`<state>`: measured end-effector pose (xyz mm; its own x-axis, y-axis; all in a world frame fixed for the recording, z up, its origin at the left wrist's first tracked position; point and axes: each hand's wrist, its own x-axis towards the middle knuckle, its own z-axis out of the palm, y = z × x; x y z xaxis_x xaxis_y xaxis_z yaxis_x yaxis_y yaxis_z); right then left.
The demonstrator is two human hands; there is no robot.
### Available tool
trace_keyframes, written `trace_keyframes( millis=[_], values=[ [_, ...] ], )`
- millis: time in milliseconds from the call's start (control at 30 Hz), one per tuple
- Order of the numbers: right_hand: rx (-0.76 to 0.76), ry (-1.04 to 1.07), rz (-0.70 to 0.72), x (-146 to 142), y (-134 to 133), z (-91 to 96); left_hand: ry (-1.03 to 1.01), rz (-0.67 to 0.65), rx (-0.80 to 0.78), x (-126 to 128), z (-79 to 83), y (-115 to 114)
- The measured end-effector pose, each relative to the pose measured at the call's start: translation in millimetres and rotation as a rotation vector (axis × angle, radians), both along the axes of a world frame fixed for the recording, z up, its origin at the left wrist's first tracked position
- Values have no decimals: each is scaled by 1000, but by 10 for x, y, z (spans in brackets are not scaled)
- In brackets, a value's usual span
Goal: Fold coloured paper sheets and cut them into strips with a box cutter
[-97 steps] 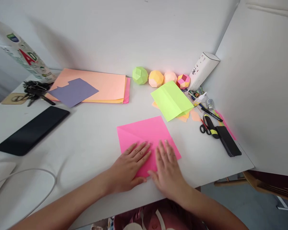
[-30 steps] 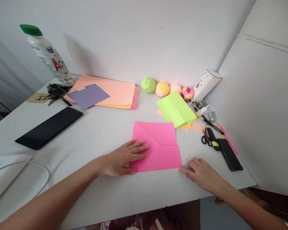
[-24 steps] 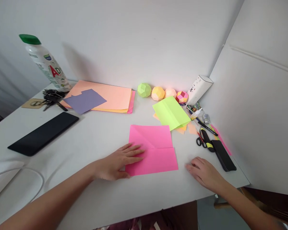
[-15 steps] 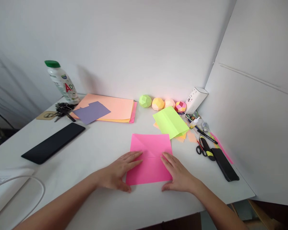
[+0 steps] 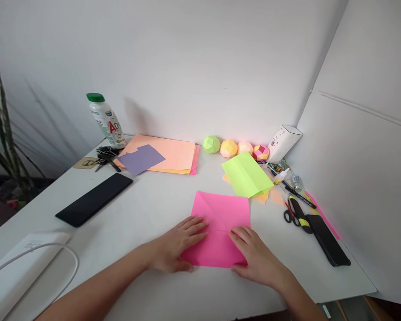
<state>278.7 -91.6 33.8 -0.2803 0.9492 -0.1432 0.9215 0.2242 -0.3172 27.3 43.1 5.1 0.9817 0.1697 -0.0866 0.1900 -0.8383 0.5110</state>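
Note:
A creased pink paper square (image 5: 222,214) lies flat on the white table (image 5: 147,209) in front of me. My left hand (image 5: 178,243) rests open on its near left part, fingers stretched flat toward the middle crease. On the near right part my right hand (image 5: 254,256) presses down, also flat with fingers apart. Neither hand holds anything. The paper's far half shows a diagonal crease and is uncovered.
A folded green sheet (image 5: 246,174) lies behind the pink paper, with several paper balls (image 5: 229,148) at the wall. Scissors (image 5: 291,213), pens and a dark case (image 5: 328,238) lie right. A paper stack (image 5: 167,154), keys, bottle (image 5: 106,120) and black phone (image 5: 94,199) sit left.
My right hand came from the bare table at the right onto the pink paper. The paper was turned and now lies squarer to me. My left hand stayed on it.

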Motion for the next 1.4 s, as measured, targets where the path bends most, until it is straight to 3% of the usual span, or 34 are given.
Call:
trace_keyframes(
  millis=[267, 467, 533, 667, 767, 933, 1167, 1400],
  values=[
    [-14, 55, -74, -140, -226, 35, -121, -38, 88, 6, 16, -53],
    [-69, 161, -21, -100, -373, 28, -142, -62, 126, 1, 80, -80],
    [-81, 193, -70, -62, -401, -3, -170, -77, 150, 5, 87, -123],
    [-21, 227, -267, 21, -383, -83, -282, -108, 217, 55, 44, -286],
    [47, 226, -333, 48, -300, -128, -370, -123, 298, 124, 2, -421],
    [140, 247, -354, -17, -176, -146, -446, -142, 427, 205, -50, -552],
    [108, 331, -411, -154, -243, -188, -545, -36, 559, 216, -163, -603],
    [62, 321, -407, -244, -338, -191, -485, -36, 585, 208, -77, -621]
  ],
)
